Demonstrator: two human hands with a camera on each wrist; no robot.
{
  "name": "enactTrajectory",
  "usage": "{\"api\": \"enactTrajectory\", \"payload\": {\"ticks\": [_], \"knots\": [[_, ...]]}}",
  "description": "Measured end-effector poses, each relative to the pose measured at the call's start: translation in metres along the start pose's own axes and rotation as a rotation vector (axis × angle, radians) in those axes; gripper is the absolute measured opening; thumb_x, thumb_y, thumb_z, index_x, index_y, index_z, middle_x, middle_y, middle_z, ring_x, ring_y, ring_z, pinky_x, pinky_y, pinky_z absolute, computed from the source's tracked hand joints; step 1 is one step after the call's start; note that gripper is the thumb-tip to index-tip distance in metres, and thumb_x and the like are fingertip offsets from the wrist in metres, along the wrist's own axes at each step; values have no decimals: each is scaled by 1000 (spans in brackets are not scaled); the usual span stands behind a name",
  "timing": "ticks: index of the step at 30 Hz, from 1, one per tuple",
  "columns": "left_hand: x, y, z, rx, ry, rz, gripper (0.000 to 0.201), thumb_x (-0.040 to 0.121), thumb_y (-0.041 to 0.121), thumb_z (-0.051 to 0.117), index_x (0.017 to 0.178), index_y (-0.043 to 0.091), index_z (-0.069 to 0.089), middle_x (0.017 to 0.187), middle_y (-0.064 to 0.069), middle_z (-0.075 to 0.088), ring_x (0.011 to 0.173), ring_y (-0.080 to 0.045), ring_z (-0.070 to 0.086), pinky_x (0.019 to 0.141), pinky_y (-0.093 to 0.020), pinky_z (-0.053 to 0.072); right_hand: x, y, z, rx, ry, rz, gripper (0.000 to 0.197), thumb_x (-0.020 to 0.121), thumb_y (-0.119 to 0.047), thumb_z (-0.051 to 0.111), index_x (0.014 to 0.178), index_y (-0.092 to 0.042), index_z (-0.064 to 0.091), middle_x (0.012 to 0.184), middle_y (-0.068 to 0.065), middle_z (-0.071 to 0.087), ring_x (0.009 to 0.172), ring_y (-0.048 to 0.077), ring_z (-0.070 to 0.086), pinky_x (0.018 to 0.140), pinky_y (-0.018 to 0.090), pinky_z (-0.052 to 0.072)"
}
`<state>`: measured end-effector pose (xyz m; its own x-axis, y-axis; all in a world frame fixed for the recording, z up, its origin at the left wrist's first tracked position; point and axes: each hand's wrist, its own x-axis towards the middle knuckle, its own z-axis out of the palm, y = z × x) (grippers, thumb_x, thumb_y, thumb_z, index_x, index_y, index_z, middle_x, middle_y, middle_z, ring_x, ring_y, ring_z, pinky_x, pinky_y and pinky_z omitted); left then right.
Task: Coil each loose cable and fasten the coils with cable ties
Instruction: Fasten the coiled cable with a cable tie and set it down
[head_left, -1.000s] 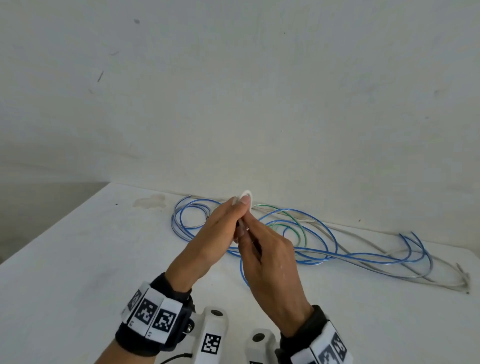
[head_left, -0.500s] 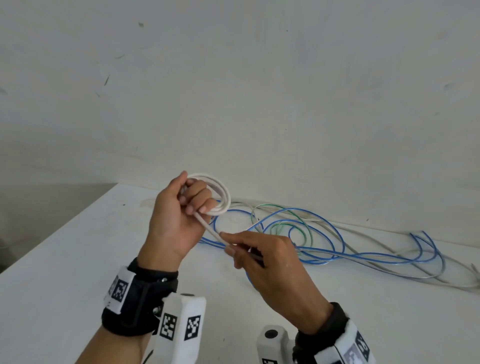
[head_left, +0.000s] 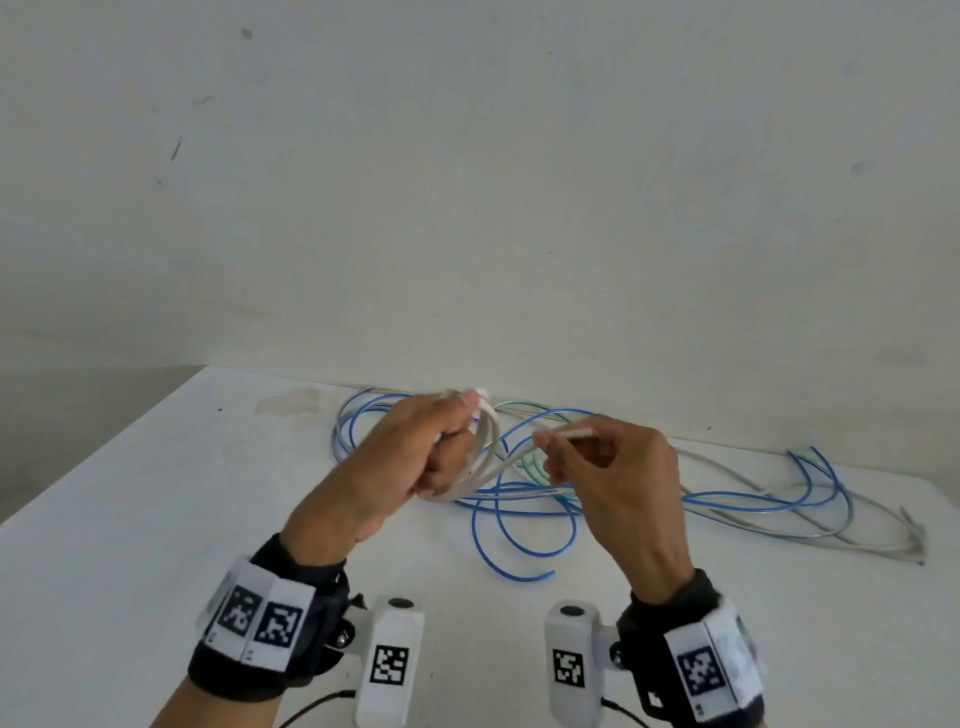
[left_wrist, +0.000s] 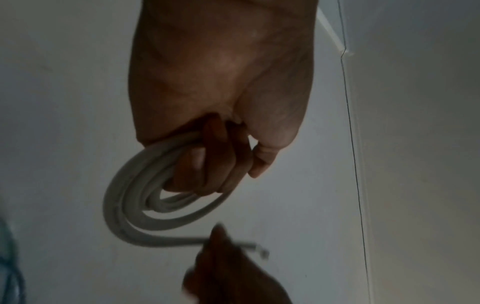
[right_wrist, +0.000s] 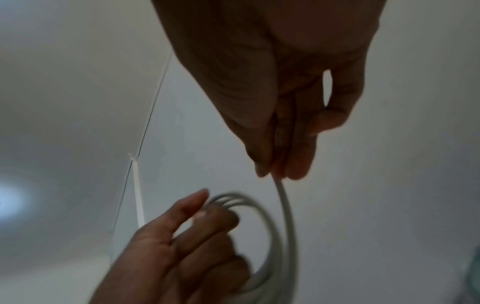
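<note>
From the head view, two hands work above a white tabletop (head_left: 130, 519): the left hand (head_left: 410, 462) has its fingers curled round a small coil of one white cable (head_left: 485, 457), and the right hand (head_left: 618, 478), just beside it, pinches that cable's free end between thumb and fingertips. Behind and to the right of the hands lies a loose tangle of blue wires (head_left: 524, 499), with one green wire (head_left: 530, 460) and grey wires (head_left: 737, 467) among them; the separate strands cannot be counted. Each wrist carries a black band with square black-and-white markers, no readable writing. From the left wrist view, the coil (left_wrist: 135, 201) shows about three turns hanging from the curled fingers (left_wrist: 207, 164). From the right wrist view, the cable (right_wrist: 284, 205) runs from the pinching fingertips (right_wrist: 298, 160) down to the blurred coil in the left hand (right_wrist: 182, 246)
</note>
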<state>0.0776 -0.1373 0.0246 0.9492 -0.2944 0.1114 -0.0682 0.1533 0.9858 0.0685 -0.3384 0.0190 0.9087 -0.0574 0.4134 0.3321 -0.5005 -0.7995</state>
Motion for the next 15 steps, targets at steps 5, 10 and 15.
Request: {"api": "enactTrajectory", "payload": {"ticks": [5,10,15], "knots": [[-1,-4,24,-46,27,-69,48,93,44,56,68,21,23,52,7,15,49,-13,8,49,-29,8,-7,-4,24,217,189,-194,9,87,-17,80,82,-23,75,76,-11,74,71,8,68,66,19,50],[1,-2,27,-228,138,-110,59,74,71,56,63,23,24,49,7,16,45,-12,7,49,-31,4,-13,8,47,39,292,-484,11,96,-19,68,101,-17,78,117,-5,67,96,6,65,71,35,57],[0,-1,26,-164,98,-95,84,54,91,64,65,21,20,52,5,14,42,-10,10,44,-26,8,-12,11,47,12,315,-577,10,91,-9,73,99,-9,78,120,2,71,102,0,65,87,20,53]]}}
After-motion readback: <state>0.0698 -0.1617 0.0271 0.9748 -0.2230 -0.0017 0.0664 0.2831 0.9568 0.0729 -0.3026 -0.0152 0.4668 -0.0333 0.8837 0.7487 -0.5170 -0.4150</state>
